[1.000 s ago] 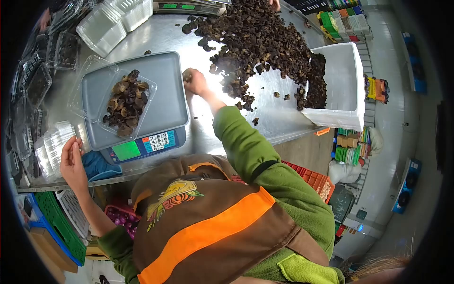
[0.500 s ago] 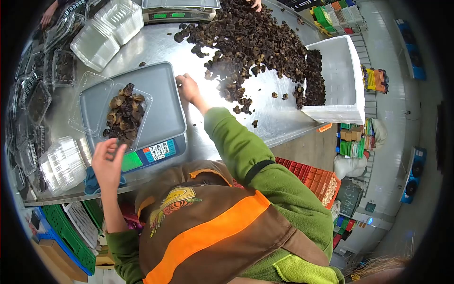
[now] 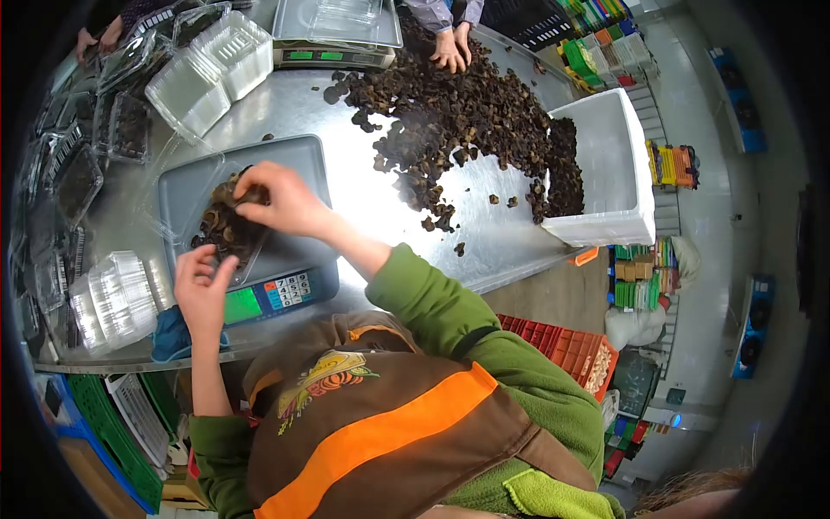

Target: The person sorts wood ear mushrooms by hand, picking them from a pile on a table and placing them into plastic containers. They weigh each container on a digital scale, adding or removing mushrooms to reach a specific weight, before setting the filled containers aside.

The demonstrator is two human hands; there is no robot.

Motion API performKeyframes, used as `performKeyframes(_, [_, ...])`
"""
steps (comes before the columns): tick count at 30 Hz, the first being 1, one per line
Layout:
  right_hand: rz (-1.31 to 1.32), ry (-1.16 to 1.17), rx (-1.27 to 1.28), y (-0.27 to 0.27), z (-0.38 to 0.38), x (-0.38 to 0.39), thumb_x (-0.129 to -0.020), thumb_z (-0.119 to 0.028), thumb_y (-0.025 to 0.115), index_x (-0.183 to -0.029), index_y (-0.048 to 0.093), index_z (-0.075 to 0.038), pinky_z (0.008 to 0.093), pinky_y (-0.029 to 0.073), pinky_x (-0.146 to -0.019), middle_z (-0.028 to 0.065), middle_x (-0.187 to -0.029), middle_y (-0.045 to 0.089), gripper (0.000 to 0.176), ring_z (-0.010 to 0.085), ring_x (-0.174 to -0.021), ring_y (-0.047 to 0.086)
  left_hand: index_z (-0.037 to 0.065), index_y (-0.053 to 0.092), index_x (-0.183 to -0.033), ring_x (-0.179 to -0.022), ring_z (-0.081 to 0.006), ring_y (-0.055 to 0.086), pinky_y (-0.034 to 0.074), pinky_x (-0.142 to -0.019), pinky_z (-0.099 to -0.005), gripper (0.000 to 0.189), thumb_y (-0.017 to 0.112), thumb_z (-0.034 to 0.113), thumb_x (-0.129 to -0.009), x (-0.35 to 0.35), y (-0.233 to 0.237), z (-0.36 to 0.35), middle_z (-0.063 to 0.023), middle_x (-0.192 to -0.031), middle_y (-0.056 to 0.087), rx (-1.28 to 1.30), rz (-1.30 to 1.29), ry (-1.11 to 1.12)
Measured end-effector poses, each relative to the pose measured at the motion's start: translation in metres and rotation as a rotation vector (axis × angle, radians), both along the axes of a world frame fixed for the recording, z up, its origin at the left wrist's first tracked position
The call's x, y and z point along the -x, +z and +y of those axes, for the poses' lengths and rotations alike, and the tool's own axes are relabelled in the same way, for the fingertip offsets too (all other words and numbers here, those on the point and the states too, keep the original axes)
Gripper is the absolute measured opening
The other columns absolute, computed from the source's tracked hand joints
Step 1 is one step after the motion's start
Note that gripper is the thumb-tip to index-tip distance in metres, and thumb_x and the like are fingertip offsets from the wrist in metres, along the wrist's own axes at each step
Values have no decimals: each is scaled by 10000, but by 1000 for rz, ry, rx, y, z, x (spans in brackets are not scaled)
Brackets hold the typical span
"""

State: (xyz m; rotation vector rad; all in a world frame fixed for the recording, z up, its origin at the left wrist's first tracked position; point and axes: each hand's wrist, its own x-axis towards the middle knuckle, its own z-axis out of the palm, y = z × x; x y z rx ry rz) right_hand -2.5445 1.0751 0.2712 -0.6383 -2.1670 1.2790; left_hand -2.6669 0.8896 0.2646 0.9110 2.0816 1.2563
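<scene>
A clear plastic clamshell box (image 3: 251,259) lies with its lid open on the grey weighing scale (image 3: 298,160), and a heap of dark brown wood ear mushrooms (image 3: 220,227) fills its middle. My right hand (image 3: 281,199) reaches over the heap, thumb and fingers closed on mushrooms at its upper right. At the box's near end is my left hand (image 3: 201,281), its curled fingers and thumb apart with nothing seen between them. The scale's green display (image 3: 244,304) is partly covered by that hand.
Loose mushrooms (image 3: 467,112) spread over the metal table (image 3: 354,208) towards a white foam box (image 3: 605,164). Another person's hands (image 3: 451,50) touch the pile. Stacked clamshells (image 3: 112,303) stand left, a second scale (image 3: 333,56) at the back.
My right hand has moved left from beside the scale onto the mushrooms in the box. My left hand stays at the near end. The other person's hands have come further over the pile.
</scene>
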Motion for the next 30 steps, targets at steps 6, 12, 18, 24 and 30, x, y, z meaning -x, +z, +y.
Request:
performKeyframes(6, [-155, 73, -96, 5, -2, 21, -765, -193, 715, -970, 673, -101, 399, 503, -753, 119, -941, 632, 229, 303, -859, 623, -55, 368, -1371, -1157, -270, 495, 421, -963, -348, 705, 640, 394, -900, 52, -33, 5, -219, -1320, 429, -151, -382, 444])
performKeyframes(12, [-360, -212, -203, -18, 21, 7, -838, -156, 628, -1065, 645, -61, 425, 464, -874, 152, -1053, 597, 246, 347, -1002, 556, -65, 290, -1414, -1257, -300, 434, 393, -1017, -362, 777, 521, 504, -938, 76, -29, 23, -238, -1338, 433, -260, -666, 452])
performKeyframes(18, [-220, -132, -372, -19, -15, 5, -830, -96, 623, -1073, 626, -38, 419, 456, -892, 156, -1085, 582, 250, 354, -1023, 536, -27, 348, -1404, -1186, -261, 467, 399, -987, -342, 729, 496, 521, -946, 75, -24, 25, -209, -1305, 468, -297, -709, 483])
performKeyframes(24, [-36, -44, -35, -21, -23, 4, -878, -57, 566, -1147, 563, -26, 408, 462, -893, 135, -1122, 608, 271, 315, -1001, 591, 12, 564, -1240, -1135, -226, 479, 382, -977, -344, 480, 501, 406, -973, 58, -14, 9, -148, -1228, 510, -299, -580, 234])
performKeyframes(30, [211, -300, 680, -43, 1, -25, -993, -164, 437, -1195, 542, -4, 261, 497, -754, 90, -1025, 633, 278, 155, -946, 603, 43, 597, -1157, -1138, -304, 491, 378, -991, -372, 293, 618, 94, -870, 8, -6, -13, -165, -1243, 455, -151, 374, -71])
